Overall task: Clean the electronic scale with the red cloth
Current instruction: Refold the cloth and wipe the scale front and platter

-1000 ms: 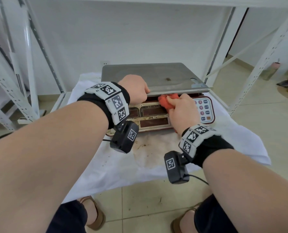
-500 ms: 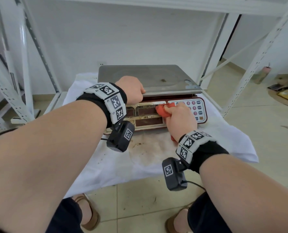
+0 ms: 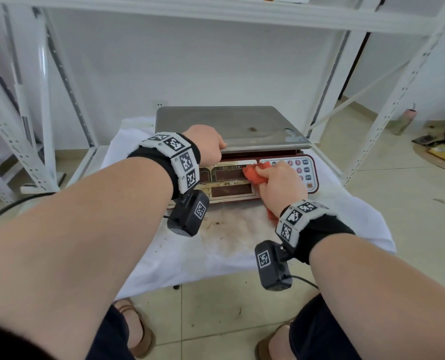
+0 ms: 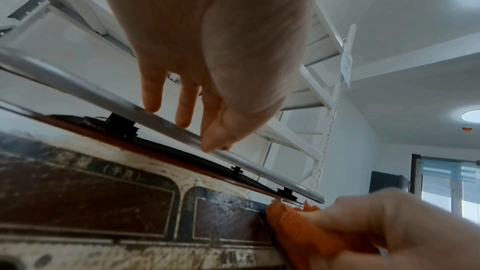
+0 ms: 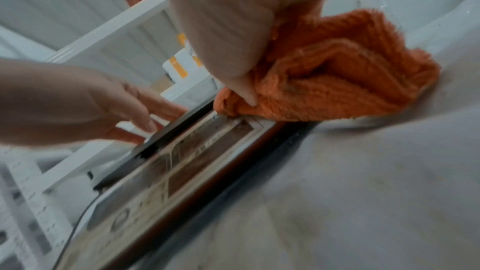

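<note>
White metal shelving (image 3: pixel 387 118) stands around a low worktop draped in a stained white sheet (image 3: pixel 216 255), and on that sheet sits the electronic scale (image 3: pixel 242 183), its steel weighing pan (image 3: pixel 224 123) toward the wall and its grimy front panel facing me. My left hand (image 3: pixel 208 146) rests on the near edge of the pan; from the left wrist view my fingers (image 4: pixel 152 93) lie nearly straight across the rim with the thumb tip touching the edge, so that grip is loose, not clamped. My right hand (image 3: pixel 281 188) has its grip clamped on the red cloth (image 3: pixel 255 174), bunched under curled fingers and thumb and pressed against the panel just beside the keypad (image 3: pixel 303 170), at the right end of the upper display window. One tail of the cloth hangs down below my palm toward the sheet. Brown smears mark the sheet right before the scale. My sandalled feet (image 3: pixel 135 331) stand on the tiled floor (image 3: pixel 216 320) below.
</note>
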Available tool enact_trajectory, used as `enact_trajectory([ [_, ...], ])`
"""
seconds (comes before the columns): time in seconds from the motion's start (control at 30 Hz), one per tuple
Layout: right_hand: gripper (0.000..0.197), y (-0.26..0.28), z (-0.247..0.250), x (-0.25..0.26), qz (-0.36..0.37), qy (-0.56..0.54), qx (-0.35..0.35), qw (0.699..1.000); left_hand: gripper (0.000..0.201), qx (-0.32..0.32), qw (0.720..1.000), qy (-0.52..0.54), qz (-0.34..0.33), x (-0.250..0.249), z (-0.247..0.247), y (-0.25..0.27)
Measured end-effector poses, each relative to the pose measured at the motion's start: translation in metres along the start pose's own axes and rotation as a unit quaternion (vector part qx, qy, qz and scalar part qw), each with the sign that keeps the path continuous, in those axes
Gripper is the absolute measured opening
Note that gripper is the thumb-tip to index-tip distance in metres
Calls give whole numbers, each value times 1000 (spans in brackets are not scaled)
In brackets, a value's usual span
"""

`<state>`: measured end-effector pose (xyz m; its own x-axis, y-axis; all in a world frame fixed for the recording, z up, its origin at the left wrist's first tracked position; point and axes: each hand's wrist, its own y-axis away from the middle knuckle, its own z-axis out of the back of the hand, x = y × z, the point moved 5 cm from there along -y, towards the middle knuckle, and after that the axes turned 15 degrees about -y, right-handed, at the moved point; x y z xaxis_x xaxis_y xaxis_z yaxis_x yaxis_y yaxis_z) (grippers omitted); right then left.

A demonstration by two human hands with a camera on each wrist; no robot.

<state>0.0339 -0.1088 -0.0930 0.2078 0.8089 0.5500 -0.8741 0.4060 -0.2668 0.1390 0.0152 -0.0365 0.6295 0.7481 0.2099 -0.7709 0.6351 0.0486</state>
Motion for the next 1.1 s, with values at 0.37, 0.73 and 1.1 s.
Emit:
enact_trajectory([
  [0.37,22,-18,9,-3,-143,-41,-81,986,53,-5,1000,-22,-18,2,-2,-2],
  [0.73,29,-20,9,-3,-35,35,-81,995,57,-10,1000,-16,-21,4,-4,-3],
  [1.1,33,-20,-9,13,3,-17,-38,999,56,-15,1000,-3,-22,6,-1,0],
])
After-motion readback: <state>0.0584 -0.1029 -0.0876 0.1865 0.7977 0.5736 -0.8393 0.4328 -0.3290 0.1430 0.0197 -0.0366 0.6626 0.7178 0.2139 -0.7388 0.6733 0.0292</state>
